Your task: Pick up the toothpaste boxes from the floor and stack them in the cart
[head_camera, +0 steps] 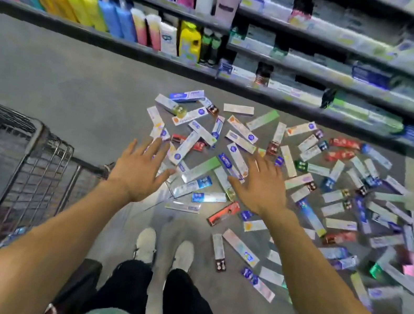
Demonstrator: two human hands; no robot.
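Several toothpaste boxes (242,138) lie scattered flat over the grey floor, mostly white, with some blue, green and red ones, spreading from the centre to the right. Both my arms stretch forward over the pile. My left hand (140,167) hovers with spread, straight fingers above the pile's left edge and holds nothing. My right hand (261,186) is spread the same way over the middle of the pile, also empty. The wire cart (43,155) stands at the left, close to my left forearm, with a few boxes dimly visible inside.
Store shelves (214,75) run across the top, with coloured bottles (88,8) at the left and boxed goods at the right. My white shoes (164,249) stand on bare floor just short of the pile. Open grey floor lies at the upper left.
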